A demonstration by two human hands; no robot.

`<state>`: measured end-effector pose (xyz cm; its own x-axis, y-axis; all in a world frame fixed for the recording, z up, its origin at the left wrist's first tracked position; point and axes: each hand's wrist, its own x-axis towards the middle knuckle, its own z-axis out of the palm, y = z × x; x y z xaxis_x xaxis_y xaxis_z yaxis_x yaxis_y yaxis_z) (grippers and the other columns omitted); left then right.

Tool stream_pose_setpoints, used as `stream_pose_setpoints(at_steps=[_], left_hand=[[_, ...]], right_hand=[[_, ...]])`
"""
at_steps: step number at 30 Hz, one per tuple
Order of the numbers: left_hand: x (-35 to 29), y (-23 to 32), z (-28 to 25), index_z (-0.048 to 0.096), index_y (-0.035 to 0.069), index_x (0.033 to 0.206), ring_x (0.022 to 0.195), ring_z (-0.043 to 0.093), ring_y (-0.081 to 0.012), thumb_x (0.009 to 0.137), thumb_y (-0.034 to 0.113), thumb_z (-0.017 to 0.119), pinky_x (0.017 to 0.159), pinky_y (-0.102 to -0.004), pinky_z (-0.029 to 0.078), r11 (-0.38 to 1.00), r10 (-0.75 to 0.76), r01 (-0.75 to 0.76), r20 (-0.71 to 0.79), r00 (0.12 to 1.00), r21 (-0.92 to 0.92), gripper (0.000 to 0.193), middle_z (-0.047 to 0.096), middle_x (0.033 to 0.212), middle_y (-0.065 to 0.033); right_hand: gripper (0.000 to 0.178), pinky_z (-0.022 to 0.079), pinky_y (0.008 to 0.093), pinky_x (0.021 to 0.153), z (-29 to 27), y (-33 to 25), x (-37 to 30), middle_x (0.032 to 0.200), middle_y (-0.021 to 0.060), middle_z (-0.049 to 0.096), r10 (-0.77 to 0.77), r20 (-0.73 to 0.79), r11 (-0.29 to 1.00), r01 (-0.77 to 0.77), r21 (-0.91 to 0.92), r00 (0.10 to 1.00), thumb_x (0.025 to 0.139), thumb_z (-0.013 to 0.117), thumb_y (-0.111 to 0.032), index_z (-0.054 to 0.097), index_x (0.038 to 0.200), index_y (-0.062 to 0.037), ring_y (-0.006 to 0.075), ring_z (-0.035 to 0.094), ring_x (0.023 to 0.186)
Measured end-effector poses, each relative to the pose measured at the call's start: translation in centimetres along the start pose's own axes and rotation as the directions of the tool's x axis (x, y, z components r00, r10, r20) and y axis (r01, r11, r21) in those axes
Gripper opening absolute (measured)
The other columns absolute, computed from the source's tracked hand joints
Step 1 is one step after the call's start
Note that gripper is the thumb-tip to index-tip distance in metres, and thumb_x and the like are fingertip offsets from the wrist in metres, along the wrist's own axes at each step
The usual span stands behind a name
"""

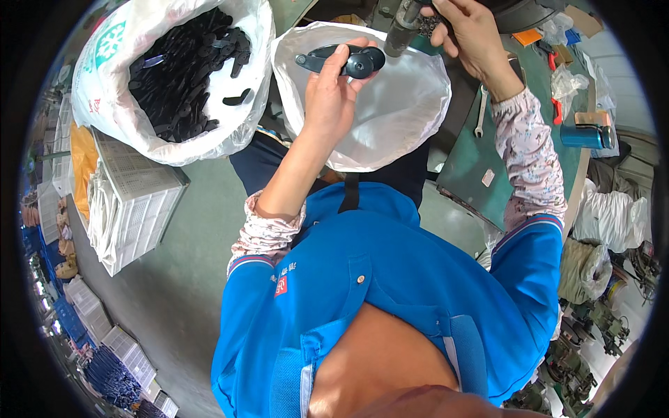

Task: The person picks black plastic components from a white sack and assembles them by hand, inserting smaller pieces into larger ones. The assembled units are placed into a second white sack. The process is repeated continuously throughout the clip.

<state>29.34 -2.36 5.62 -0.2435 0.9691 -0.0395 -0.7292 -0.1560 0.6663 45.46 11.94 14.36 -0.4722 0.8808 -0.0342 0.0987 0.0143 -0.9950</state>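
head view: the left hand [331,101] is clamped on glossy black parts [360,64] above a white-lined bin [411,118]. a metal cylinder [402,31] stands between it and the right hand [474,38], whose grip i cannot tell. a white bag [104,101] of black pieces [178,80] sits at left; a wrench [481,111] lies on the green bench [467,157] at right, a blue bottle [582,136] near its edge.

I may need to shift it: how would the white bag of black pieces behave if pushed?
The white bag has thin-looking, creased walls, so it would probably fold rather than stay rigid. The many black pieces inside likely add weight. Its mouth gapes wide, so tipping might spill them.
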Motion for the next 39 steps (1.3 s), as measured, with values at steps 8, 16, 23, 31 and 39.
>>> stream_pose_setpoints(at_steps=[8,16,23,31,39], left_hand=[[-0.2,-0.9,-0.1,0.051,-0.002,0.124,0.111,0.053,-0.0194,0.098,0.031,0.041,0.099,-0.0361,0.039,0.995,-0.077,0.062,0.185,0.98,0.083,0.043,0.057,0.121,-0.0127],[-0.5,-0.2,0.0,0.041,0.001,0.134,0.124,0.04,-0.0273,0.099,0.042,0.025,0.108,-0.0488,0.027,0.932,-0.266,0.295,0.158,0.951,-0.21,0.056,0.049,0.131,-0.0197],[-0.7,-0.3,-0.1,0.038,0.001,0.136,0.128,0.035,-0.0315,0.098,0.043,0.023,0.111,-0.0512,0.02,0.735,-0.453,0.527,0.269,0.85,-0.427,0.059,0.04,0.137,-0.0232],[-1.8,-0.3,1.3,0.036,0.001,0.137,0.126,0.036,-0.0325,0.097,0.045,0.024,0.11,-0.0535,0.018,0.632,-0.517,0.633,0.366,0.774,-0.447,0.06,0.041,0.134,-0.0197],[-2.8,-0.2,2.1,0.028,0.0,0.141,0.132,0.032,-0.0353,0.089,0.054,0.039,0.11,-0.053,0.021,0.698,-0.566,0.67,0.378,0.733,-0.254,0.075,0.033,0.141,-0.0261]], right_hand=[[0.026,0.047,0.0222,0.065,4.6,6.8,-7.9,0.094,0.0049,0.064,0.018,0.139,0.989,-0.038,0.14,0.99,0.089,0.063,-0.022,0.059,0.108,-0.0053,0.0124,0.063,0.084],[0.016,0.052,0.0279,0.074,2.1,3.9,-7.5,0.093,0.0105,0.065,-0.148,-0.136,0.846,0.197,0.495,0.98,0.09,0.053,-0.008,0.055,0.103,0.0008,0.0167,0.064,0.081],[0.028,0.047,0.0272,0.057,4.0,4.6,-10.6,0.09,0.0099,0.064,-0.15,0.02,0.988,0.15,0.024,0.988,0.096,0.05,-0.026,0.053,0.117,-0.0073,0.0184,0.061,0.073],[0.04,0.05,0.0278,0.062,4.6,5.0,-9.9,0.097,0.0091,0.06,-0.661,0.325,0.399,0.683,-0.612,0.677,0.077,0.066,-0.004,0.061,0.116,-0.0098,0.0215,0.061,0.075],[0.026,0.048,0.0214,0.059,1.5,1.2,-6.5,0.089,0.0074,0.065,-0.422,-0.021,0.875,0.401,-0.271,0.906,0.088,0.061,-0.011,0.061,0.113,-0.0043,0.0117,0.06,0.068]])
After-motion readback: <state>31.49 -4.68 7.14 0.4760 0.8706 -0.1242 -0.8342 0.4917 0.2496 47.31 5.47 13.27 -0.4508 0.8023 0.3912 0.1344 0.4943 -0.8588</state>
